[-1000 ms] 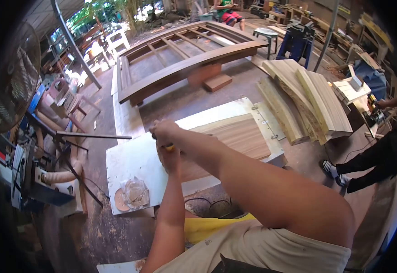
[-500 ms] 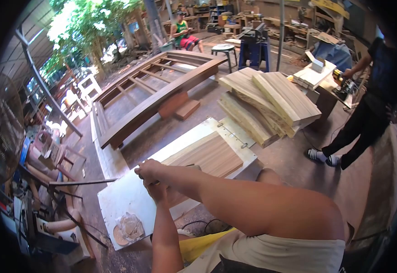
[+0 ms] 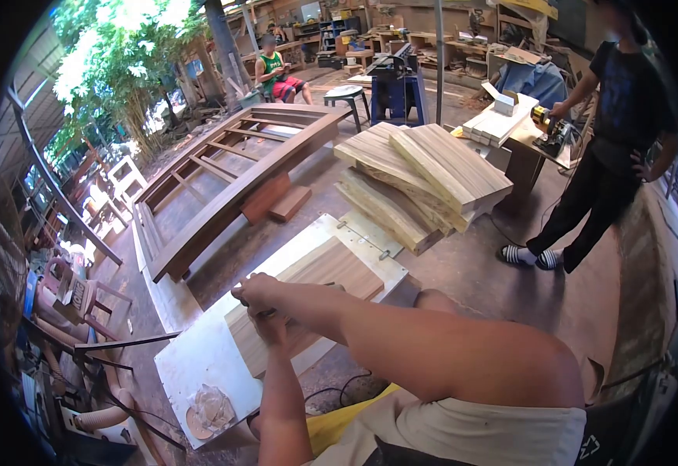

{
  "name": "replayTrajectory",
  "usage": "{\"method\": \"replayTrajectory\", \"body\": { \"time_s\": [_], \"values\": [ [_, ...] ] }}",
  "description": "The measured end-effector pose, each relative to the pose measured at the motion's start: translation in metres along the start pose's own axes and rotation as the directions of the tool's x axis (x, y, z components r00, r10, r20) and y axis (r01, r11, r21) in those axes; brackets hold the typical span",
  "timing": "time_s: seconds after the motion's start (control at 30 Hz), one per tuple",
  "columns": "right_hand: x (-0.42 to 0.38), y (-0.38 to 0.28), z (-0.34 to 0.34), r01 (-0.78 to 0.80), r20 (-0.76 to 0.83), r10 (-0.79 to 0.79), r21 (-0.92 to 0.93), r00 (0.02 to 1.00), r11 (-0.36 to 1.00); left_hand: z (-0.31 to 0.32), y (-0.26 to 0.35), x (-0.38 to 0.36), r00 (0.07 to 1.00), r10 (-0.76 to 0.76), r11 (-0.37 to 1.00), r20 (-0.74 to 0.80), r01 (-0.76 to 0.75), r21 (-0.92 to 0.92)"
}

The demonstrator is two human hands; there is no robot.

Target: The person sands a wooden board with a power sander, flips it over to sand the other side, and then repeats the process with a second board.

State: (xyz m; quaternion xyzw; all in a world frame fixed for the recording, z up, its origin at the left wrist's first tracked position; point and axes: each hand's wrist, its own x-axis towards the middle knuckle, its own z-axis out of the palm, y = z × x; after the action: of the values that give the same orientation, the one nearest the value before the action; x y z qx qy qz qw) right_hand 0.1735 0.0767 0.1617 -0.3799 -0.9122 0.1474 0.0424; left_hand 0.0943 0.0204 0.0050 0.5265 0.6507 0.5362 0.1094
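Observation:
A flat wooden board with striped grain lies on a white-topped work table. My right hand and my left hand are close together over the left part of this board, with fingers curled. What they grip is mostly hidden by the hands and my right forearm; a small dark edge shows beyond the forearm. Near the table's front left corner lie a crumpled pale cloth or plastic and a round tan disc.
Thick wooden planks are stacked beyond the table. A large brown wooden frame rests to the left. At right, a standing person has a hand by a power tool. Another person sits at the back. A ribbed hose is at lower left.
The view has swung to the right, shifting the surroundings leftward. My hands have moved right along the board, so its left end now shows.

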Motion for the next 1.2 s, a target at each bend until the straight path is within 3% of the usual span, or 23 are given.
{"method": "replayTrajectory", "body": {
  "time_s": [0.07, 0.17, 0.27, 0.5, 0.7, 0.9, 1.0, 1.2],
  "values": [
    [-0.005, 0.008, -0.003, -0.023, 0.015, 0.023, 0.014, 1.0, 1.0, 0.017, -0.011, -0.001, 0.998, 0.045, 0.97, 0.051, -0.032, -0.24],
    [-0.015, 0.019, -0.008, -0.062, 0.027, 0.063, -0.035, 0.998, 0.998, 0.025, 0.001, -0.002, 0.998, 0.032, 0.999, 0.06, -0.029, -0.044],
    [-0.026, 0.032, -0.002, -0.122, -0.063, 0.12, -0.024, 0.991, 0.992, 0.027, 0.023, -0.009, 0.995, 0.01, 0.993, 0.102, 0.003, -0.118],
    [-0.045, 0.047, -0.014, -0.169, -0.03, 0.168, -0.03, 0.985, 0.985, 0.046, 0.034, -0.015, 0.991, 0.022, 0.98, 0.135, 0.006, -0.199],
    [-0.044, 0.047, -0.013, -0.158, -0.013, 0.158, -0.035, 0.987, 0.987, 0.044, 0.035, -0.012, 0.99, 0.034, 0.996, 0.14, -0.022, -0.088],
    [-0.04, 0.049, -0.009, -0.169, -0.067, 0.165, -0.061, 0.984, 0.984, 0.041, 0.046, -0.017, 0.988, -0.039, 0.993, 0.15, 0.055, -0.103],
    [-0.044, 0.044, -0.014, -0.158, -0.006, 0.158, -0.053, 0.987, 0.986, 0.044, 0.036, -0.018, 0.994, 0.025, 0.996, 0.105, -0.017, -0.083],
    [-0.042, 0.04, -0.012, -0.141, -0.015, 0.14, -0.039, 0.99, 0.989, 0.043, 0.034, -0.019, 0.996, -0.016, 0.992, 0.086, 0.026, -0.124]
  ]
}}
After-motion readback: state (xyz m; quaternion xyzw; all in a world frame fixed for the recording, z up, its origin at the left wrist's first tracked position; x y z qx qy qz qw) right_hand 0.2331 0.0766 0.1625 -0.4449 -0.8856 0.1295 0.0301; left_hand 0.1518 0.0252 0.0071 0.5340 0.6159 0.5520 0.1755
